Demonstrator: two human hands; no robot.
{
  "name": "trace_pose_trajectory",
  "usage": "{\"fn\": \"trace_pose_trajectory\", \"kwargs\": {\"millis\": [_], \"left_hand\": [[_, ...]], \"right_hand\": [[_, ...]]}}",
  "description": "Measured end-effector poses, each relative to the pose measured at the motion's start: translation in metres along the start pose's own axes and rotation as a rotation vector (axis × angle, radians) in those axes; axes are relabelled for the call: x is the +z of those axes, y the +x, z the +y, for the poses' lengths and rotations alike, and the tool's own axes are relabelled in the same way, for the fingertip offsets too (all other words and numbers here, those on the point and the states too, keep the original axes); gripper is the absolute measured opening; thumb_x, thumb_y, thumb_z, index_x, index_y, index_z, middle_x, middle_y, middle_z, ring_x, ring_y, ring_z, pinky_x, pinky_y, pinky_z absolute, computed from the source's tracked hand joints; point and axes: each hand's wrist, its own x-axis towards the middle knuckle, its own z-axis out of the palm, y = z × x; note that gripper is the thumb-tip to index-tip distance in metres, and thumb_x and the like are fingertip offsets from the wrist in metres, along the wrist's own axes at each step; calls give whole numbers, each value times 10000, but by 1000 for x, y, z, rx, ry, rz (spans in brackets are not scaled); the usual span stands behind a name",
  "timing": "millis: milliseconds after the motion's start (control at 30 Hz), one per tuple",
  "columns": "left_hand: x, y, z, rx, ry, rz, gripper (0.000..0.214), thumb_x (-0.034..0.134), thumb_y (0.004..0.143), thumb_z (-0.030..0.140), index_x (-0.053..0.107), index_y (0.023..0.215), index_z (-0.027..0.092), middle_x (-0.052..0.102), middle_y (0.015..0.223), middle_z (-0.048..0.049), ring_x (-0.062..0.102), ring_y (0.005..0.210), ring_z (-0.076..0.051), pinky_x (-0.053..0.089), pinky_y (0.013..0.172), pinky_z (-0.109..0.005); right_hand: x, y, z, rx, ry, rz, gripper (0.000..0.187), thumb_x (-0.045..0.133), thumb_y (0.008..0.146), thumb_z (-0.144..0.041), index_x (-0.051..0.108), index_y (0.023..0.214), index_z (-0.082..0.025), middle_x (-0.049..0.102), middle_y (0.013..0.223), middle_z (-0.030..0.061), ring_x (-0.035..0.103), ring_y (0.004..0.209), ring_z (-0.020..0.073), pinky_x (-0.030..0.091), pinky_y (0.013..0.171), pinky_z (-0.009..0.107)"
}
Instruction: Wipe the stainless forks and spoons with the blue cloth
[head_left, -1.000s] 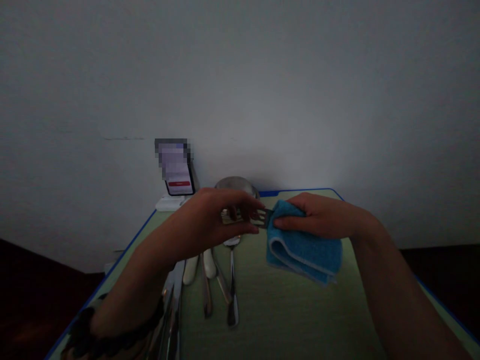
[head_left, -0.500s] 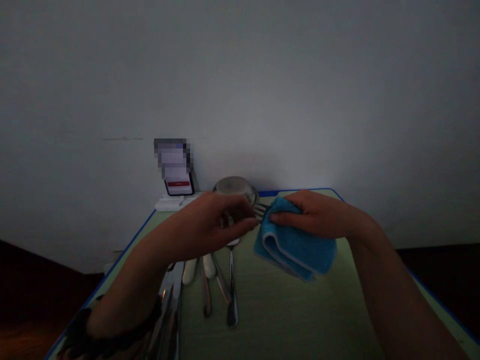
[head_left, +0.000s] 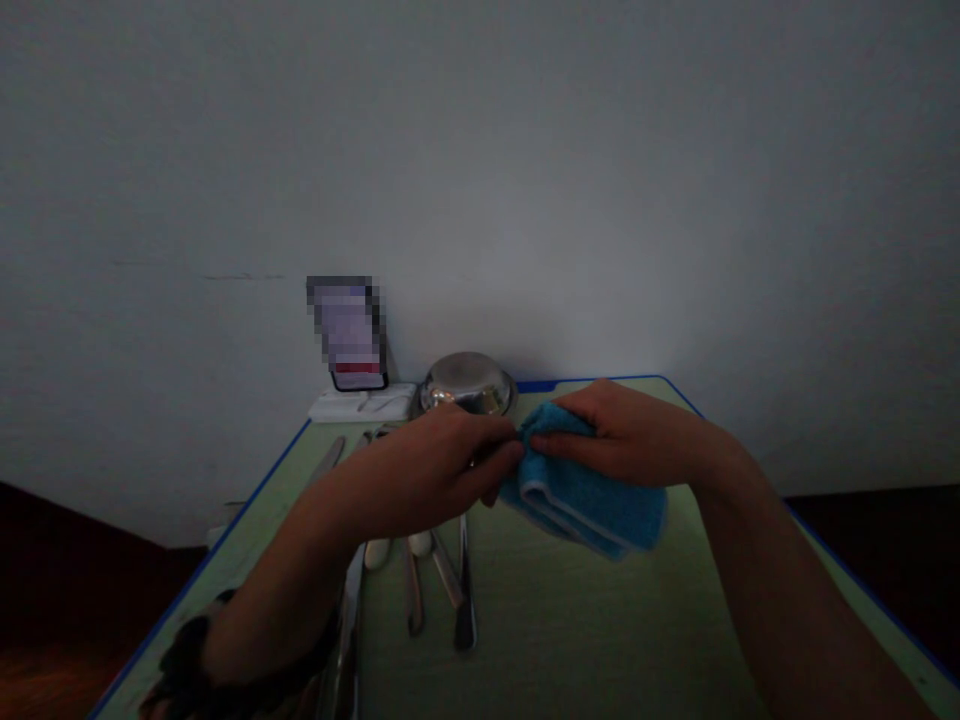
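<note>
My right hand (head_left: 637, 435) grips a folded blue cloth (head_left: 600, 500) above the table, thumb pressed on its top. My left hand (head_left: 450, 460) is closed in a pinch at the cloth's left edge, where the tines of a fork stuck out a moment earlier. The fork itself is now hidden by fingers and cloth. Beneath my left hand and forearm lie several pieces of cutlery, among them a spoon or fork handle (head_left: 465, 610), a metal handle (head_left: 413, 600) and a long knife (head_left: 346, 640). Their upper ends are covered by my hand.
An upturned metal bowl (head_left: 469, 372) stands at the table's back edge by the wall. Left of it, a phone (head_left: 356, 340) leans upright on a white stand (head_left: 360, 404). The pale green table (head_left: 570, 640) has a blue rim.
My left hand has come down and its fingers have closed at the fork's tines, which no longer show. The cloth and my right hand have shifted slightly left.
</note>
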Motion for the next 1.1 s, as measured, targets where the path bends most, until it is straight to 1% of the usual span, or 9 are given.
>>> {"fn": "trace_pose_trajectory", "kwargs": {"millis": [200, 367, 467, 533, 633, 800, 867, 1033, 1100], "left_hand": [[-3, 1, 3, 20, 22, 20, 279, 356, 901, 251, 553, 732, 150, 524, 552, 39, 487, 494, -62, 348, 508, -183], [-14, -9, -7, -93, 125, 160, 297, 389, 880, 307, 564, 695, 153, 472, 515, 44, 427, 459, -69, 304, 455, -196], [-21, -17, -14, -191, 158, 279, 319, 383, 877, 348, 579, 715, 155, 501, 521, 35, 449, 468, -78, 309, 456, -199], [-22, -18, -15, -223, 188, 318, 322, 382, 874, 350, 586, 726, 150, 522, 529, 29, 460, 471, -80, 313, 463, -199], [-19, -12, -9, -208, 236, 334, 318, 384, 866, 324, 588, 707, 139, 518, 527, 27, 447, 467, -73, 310, 471, -197], [-13, -1, -3, -161, 264, 392, 316, 405, 853, 286, 534, 606, 136, 423, 471, 51, 385, 433, -57, 280, 462, -196], [-13, -1, -4, -175, 215, 357, 319, 397, 861, 296, 532, 620, 138, 444, 491, 47, 406, 452, -61, 288, 470, -197], [-13, -6, -9, -186, 66, 106, 336, 369, 882, 387, 554, 731, 150, 504, 567, 36, 445, 504, -79, 294, 472, -201], [-12, -6, -9, -155, 38, 63, 359, 341, 895, 401, 556, 744, 156, 504, 581, 38, 445, 515, -78, 297, 481, -201]], "right_hand": [[2, 1, 0, -7, 32, 31, 291, 424, 870, -378, 544, 719, -160, 571, 656, -13, 502, 577, 94, 351, 550, 223], [-1, -4, 8, 5, 110, 48, 246, 451, 856, -382, 568, 804, -172, 604, 732, -18, 527, 627, 98, 384, 583, 218], [-1, -8, 13, 93, 149, 27, 288, 454, 843, -428, 575, 791, -173, 610, 725, -14, 535, 620, 104, 398, 560, 218], [0, -8, 14, 152, 173, 30, 347, 437, 836, -480, 569, 764, -168, 600, 690, -10, 528, 590, 104, 398, 528, 218], [3, -6, 11, 183, 227, 1, 392, 412, 831, -525, 570, 805, -167, 601, 702, -3, 536, 596, 109, 405, 517, 218], [6, 2, 5, 107, 168, -43, 329, 442, 836, -470, 571, 826, -168, 616, 779, 14, 559, 682, 131, 409, 578, 235], [6, 3, 4, 71, 135, -30, 294, 453, 842, -432, 569, 829, -161, 623, 802, 21, 564, 703, 134, 409, 603, 240], [4, 2, 4, 35, 57, -13, 262, 469, 839, -399, 582, 834, -162, 626, 814, 26, 560, 710, 134, 402, 635, 245], [3, 1, 4, 26, 45, -31, 261, 473, 837, -399, 594, 853, -169, 628, 808, 22, 560, 697, 130, 396, 627, 239]]}}
